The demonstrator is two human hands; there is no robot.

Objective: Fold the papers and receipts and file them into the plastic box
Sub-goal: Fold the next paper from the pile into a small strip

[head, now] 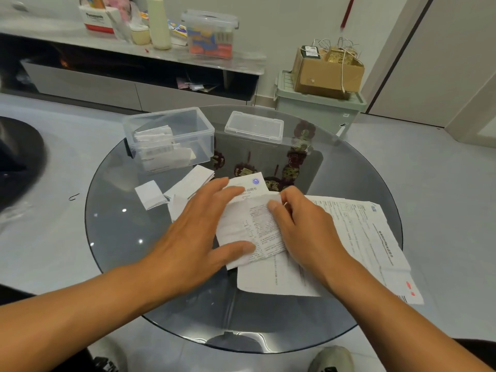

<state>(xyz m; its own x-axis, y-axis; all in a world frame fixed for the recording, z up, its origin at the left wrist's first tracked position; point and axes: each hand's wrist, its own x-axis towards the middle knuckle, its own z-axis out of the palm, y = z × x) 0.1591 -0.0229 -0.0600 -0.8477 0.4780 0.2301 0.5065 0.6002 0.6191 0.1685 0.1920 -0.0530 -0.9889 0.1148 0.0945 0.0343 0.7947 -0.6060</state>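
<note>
- Your left hand [198, 232] lies flat, fingers straight, pressing the printed paper [252, 232] mid-counter [128, 237].
- Your right hand [303, 226] pinches its top edge — fingers curled.
- The plastic box [171, 138] stands at the far edge.

"Panasonic" — white-red carton [95, 20], "说明书" — booklet [251, 185]

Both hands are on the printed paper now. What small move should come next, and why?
Probably press the crease flat. The left hand lies with straight fingers on the paper, the right hand pinches its top edge, and the paper looks only half folded, too big for the box.
</note>
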